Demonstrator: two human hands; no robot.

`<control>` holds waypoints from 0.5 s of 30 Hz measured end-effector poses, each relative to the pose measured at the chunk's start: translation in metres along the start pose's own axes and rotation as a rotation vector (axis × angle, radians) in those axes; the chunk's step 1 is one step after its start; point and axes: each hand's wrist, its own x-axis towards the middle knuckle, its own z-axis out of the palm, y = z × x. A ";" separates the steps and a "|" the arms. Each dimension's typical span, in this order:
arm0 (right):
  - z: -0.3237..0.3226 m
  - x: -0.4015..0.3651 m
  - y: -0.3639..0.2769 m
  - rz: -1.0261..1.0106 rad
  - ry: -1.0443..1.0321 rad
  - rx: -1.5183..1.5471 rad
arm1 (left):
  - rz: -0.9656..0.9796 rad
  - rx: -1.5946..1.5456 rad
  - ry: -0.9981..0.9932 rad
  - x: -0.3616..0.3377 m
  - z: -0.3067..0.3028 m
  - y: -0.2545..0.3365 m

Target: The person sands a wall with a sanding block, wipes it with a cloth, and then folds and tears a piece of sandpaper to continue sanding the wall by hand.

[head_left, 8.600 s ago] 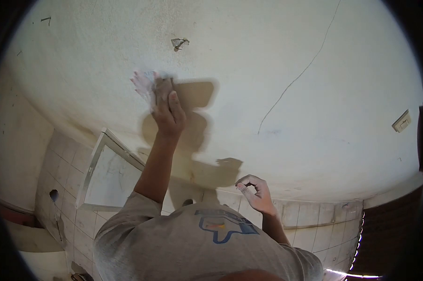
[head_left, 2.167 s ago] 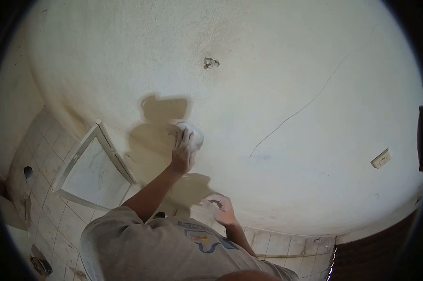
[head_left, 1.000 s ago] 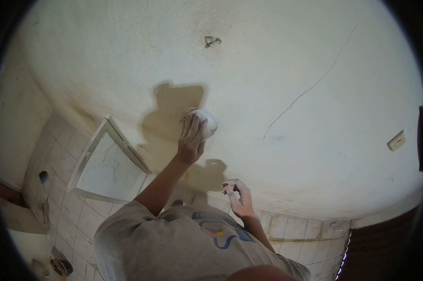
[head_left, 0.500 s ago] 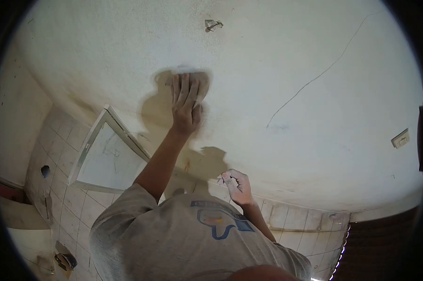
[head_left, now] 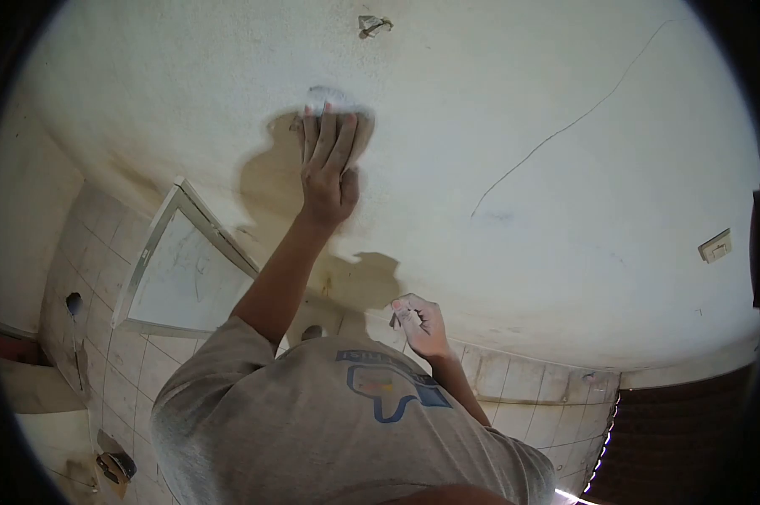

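My left hand (head_left: 325,172) reaches up and lies flat on the pale wall (head_left: 514,101), back of the hand toward me. Under its fingers, a brown sheet that looks like sandpaper (head_left: 363,130) shows at the right side. Just above the fingertips is a bluish-grey smudge (head_left: 325,95). Low in front of my chest, my right hand (head_left: 420,324) is closed with the fingers curled in, coated in whitish dust. It stays near the lower wall, and what it may hold is hidden.
Above my left hand a fitting (head_left: 375,27) sticks out of the wall. A long crack (head_left: 556,135) runs to the right, toward a light switch (head_left: 716,246). At left a white-framed panel (head_left: 186,261) stands out by the tiles (head_left: 123,362). A dark shutter (head_left: 674,438) is at lower right.
My left hand has slid slightly up the wall. The view has shifted a little, so the surroundings sit higher and further left. My right hand keeps its closed shape.
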 end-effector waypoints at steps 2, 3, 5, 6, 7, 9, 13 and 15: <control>0.002 -0.003 -0.001 0.002 0.010 0.001 | -0.056 -0.012 -0.046 -0.012 -0.004 0.009; 0.003 -0.005 -0.003 0.006 0.014 0.009 | -0.094 -0.028 -0.072 -0.019 -0.007 0.015; -0.001 -0.007 -0.003 -0.025 0.026 -0.075 | -0.149 -0.054 -0.106 -0.031 -0.012 0.026; -0.004 -0.009 0.000 -0.008 0.033 -0.074 | -0.169 -0.062 -0.117 -0.038 -0.014 0.030; -0.005 -0.011 0.004 0.009 0.037 -0.070 | -0.189 -0.068 -0.131 -0.037 -0.014 0.030; -0.006 -0.013 0.010 0.041 0.039 -0.064 | -0.189 -0.071 -0.082 -0.021 -0.016 0.026; -0.009 -0.015 0.003 0.058 0.006 -0.073 | -0.129 0.001 -0.024 0.007 -0.020 0.013; -0.009 -0.011 0.000 0.056 0.001 -0.060 | -0.137 -0.004 0.004 0.007 -0.015 0.015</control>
